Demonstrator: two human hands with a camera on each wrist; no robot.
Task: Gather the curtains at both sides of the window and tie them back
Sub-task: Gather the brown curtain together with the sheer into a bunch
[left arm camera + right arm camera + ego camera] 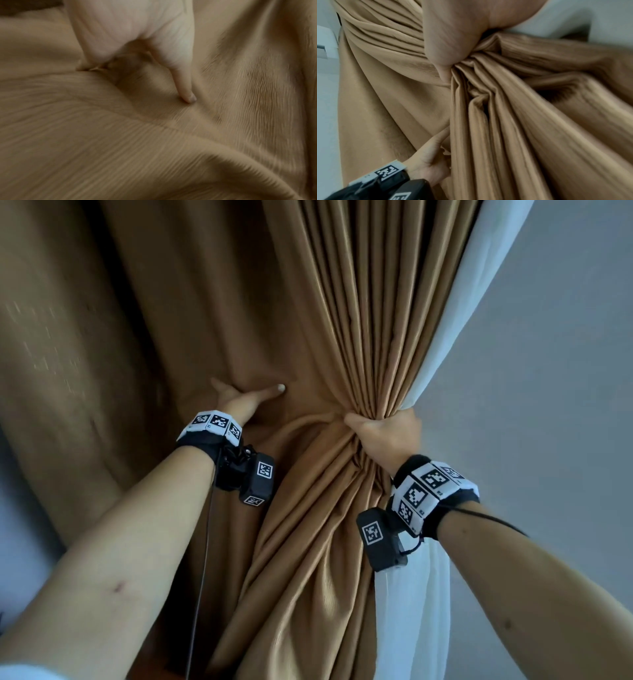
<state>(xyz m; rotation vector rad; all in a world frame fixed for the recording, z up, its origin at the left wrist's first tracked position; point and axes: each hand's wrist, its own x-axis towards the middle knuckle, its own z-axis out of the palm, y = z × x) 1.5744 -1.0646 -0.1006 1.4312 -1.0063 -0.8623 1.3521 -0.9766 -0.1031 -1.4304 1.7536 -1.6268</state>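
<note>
A brown curtain (308, 302) hangs in front of me, with a white sheer curtain (479, 302) along its right edge. My right hand (383, 429) grips both curtains, pleated into a tight bunch, at mid height; the right wrist view shows that fist (453, 33) squeezing the pleats (488, 108). To the left, my left hand (246, 398) holds a loose fold of the brown curtain, thumb stretched across the front and fingers hidden behind the cloth. In the left wrist view one digit (187, 93) presses into the fabric (154, 148). No tie-back is in view.
A plain pale wall (565, 371) lies right of the curtains. More brown curtain (68, 337) hangs ungathered at the far left. A black cable (202, 577) drops from my left wrist camera. A white fixture (323, 40) shows at the right wrist view's left edge.
</note>
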